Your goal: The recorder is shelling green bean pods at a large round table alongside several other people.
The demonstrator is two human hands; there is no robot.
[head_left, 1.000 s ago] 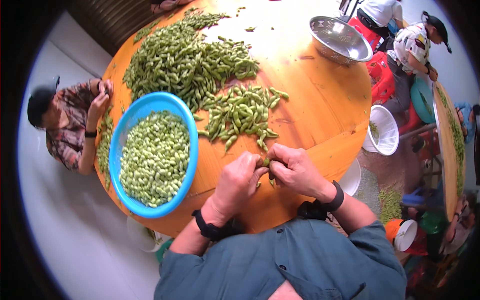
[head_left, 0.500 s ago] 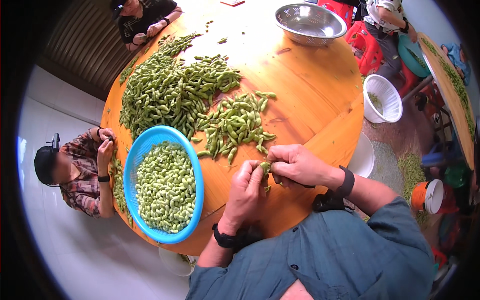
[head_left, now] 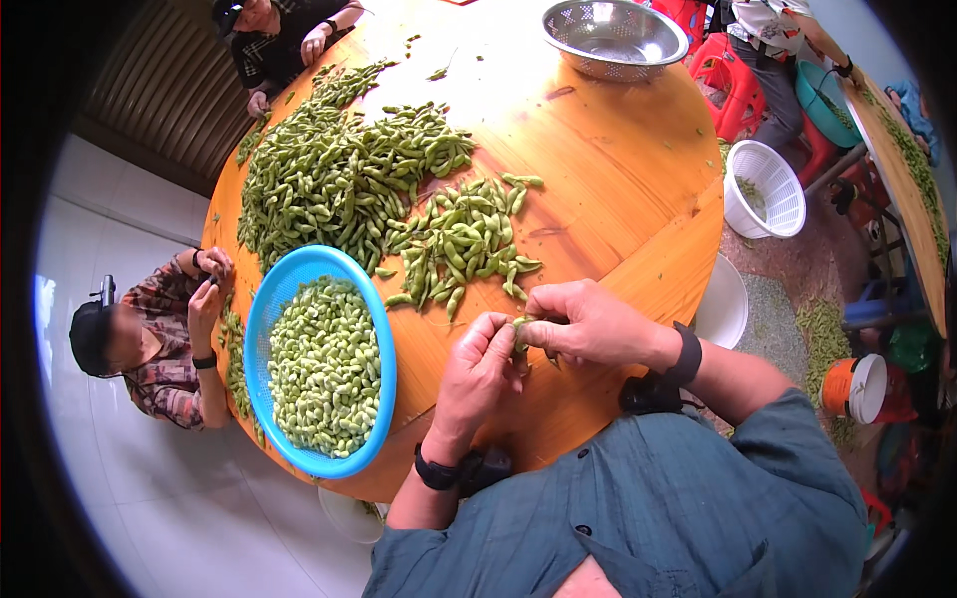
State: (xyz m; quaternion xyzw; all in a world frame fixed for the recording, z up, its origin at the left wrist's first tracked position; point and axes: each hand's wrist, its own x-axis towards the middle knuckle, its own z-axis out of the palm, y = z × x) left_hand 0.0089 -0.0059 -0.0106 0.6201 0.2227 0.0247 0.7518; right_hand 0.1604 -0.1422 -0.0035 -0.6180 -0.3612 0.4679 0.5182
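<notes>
Both of my hands meet over the near edge of the round wooden table (head_left: 618, 189). Between the fingertips of my left hand (head_left: 478, 364) and my right hand (head_left: 588, 321) is a green soybean pod (head_left: 519, 336), partly covered by the fingers. Both hands are closed on it in a pinch. To the left stands a blue plastic basket (head_left: 390, 384) filled with shelled green beans (head_left: 329, 369). Just beyond my hands lies a small spread of pods (head_left: 464, 244), which joins a large heap of unshelled pods (head_left: 319, 179) farther off.
A metal colander (head_left: 615, 42) stands at the table's far right. A white basket (head_left: 765, 189), a white basin (head_left: 723, 304) and an orange-and-white bucket (head_left: 854, 389) are on the right. People sit at the left and far left; another is near a second table (head_left: 897, 169).
My hands have shifted slightly left, and my right fingers now cover more of the pod. The person at the far left has moved their hands apart.
</notes>
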